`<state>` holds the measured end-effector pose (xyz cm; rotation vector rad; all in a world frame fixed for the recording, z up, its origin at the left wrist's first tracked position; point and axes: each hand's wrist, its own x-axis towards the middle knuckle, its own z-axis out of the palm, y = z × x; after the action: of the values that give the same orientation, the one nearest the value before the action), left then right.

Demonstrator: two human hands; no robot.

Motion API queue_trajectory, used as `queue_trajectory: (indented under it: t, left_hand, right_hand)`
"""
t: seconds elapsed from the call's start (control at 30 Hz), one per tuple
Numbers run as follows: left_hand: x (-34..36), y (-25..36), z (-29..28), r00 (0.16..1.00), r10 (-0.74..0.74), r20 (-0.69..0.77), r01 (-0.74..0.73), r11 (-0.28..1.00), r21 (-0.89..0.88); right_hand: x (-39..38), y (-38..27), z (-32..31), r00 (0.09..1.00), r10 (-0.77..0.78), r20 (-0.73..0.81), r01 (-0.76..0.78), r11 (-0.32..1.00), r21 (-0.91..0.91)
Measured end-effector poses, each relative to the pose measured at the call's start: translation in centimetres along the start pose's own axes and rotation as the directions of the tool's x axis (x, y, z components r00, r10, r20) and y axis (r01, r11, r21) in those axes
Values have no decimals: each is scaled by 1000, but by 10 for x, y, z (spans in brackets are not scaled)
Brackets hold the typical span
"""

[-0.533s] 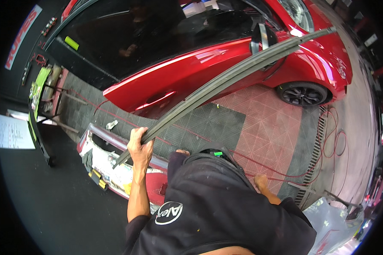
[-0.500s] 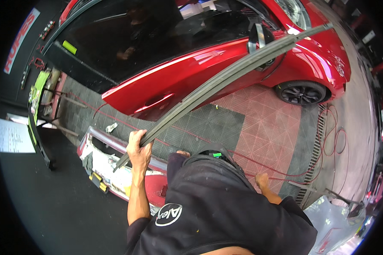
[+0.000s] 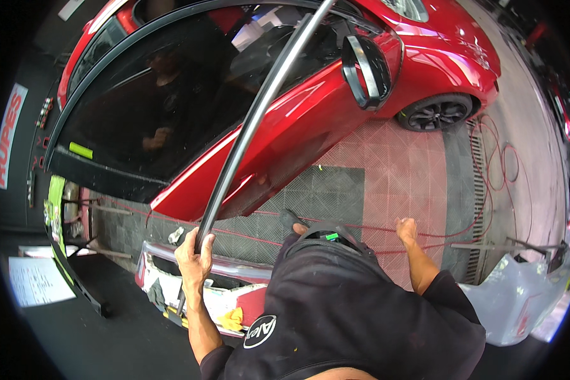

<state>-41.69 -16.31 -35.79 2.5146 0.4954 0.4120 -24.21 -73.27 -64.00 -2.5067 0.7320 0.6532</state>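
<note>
My left hand [image 3: 194, 256] is closed round a long, narrow dark trim strip [image 3: 240, 145] with a shiny lengthwise face, which rises steeply across the red car door [image 3: 297, 126] and window glass to the top edge of view, beside the side mirror [image 3: 364, 73]. Below that hand lies a red, white-patched panel [image 3: 253, 301] with a yellow cloth [image 3: 232, 318] on it. My right hand [image 3: 406, 232] is held out over the floor on the right, fingers curled with nothing visible in them.
Red hoses [image 3: 506, 177] loop over the tiled floor [image 3: 386, 158] beside a drain grate and front wheel [image 3: 436, 114]. A grey body part [image 3: 506, 297] stands at the lower right. On the left are a dark trim piece [image 3: 76, 285], paper sheet [image 3: 38, 282] and wall-hung tools [image 3: 44, 113].
The strip has swung from a slant to the upper right to a steeper angle, showing its shiny face. My right hand has risen in the picture, and the view has shifted.
</note>
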Motion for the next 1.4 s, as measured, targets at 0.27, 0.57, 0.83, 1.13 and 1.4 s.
queue_trajectory:
  t: [0.27,0.57,0.83,1.13,1.4]
  left_hand:
    - [80,-41,-21,989,132,60,-133,991,17]
    - [163,-38,-15,956,284,71,-290,953,92]
    - [209,-20,7,934,336,123,-353,920,171]
    - [251,17,53,857,482,185,-516,799,309]
    - [259,34,96,862,410,298,-507,723,469]
  right_hand:
    - [-2,-18,52,955,-66,-288,114,982,152]
    - [31,-143,5,936,-22,-351,292,606,740]
    - [82,-256,-128,858,12,-513,481,329,813]
    - [191,-379,-201,874,-236,-425,471,188,862]
    - [264,-466,-199,892,-400,-212,305,185,934]
